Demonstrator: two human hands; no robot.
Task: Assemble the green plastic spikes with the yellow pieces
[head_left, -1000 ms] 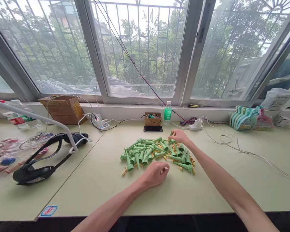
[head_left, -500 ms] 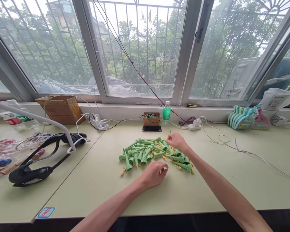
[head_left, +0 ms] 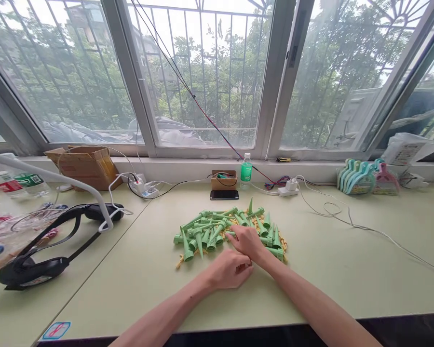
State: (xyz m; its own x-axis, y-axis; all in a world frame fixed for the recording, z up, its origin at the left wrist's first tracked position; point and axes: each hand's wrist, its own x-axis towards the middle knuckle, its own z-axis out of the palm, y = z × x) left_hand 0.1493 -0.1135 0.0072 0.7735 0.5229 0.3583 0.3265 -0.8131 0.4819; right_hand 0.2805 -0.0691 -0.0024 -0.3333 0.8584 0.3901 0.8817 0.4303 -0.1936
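A heap of green plastic cone spikes (head_left: 211, 233) with ribbed caps lies on the table, with small yellow plastic pieces (head_left: 282, 241) among and under them. Several spikes on the right side stand point up, one of them a green spike (head_left: 250, 207) at the back. My left hand (head_left: 230, 270) rests at the near edge of the heap, fingers curled closed; what they hold, if anything, is hidden. Just beyond it, my right hand (head_left: 246, 241) reaches over the heap's near middle with its fingers bent together. Whatever lies between those fingertips cannot be made out.
Behind the heap are a phone (head_left: 224, 194), a small cardboard box (head_left: 223, 180) and a green-labelled bottle (head_left: 246, 171). A black headset with a strap (head_left: 54, 260) lies left. White cables (head_left: 332, 212) cross the right side, near plastic-wrapped toy-like shapes (head_left: 356, 177).
My right hand has come from the heap's back right toward me and leftward, close beside my left hand. A spike stands upright where it was. My left hand stays closed in about the same place.
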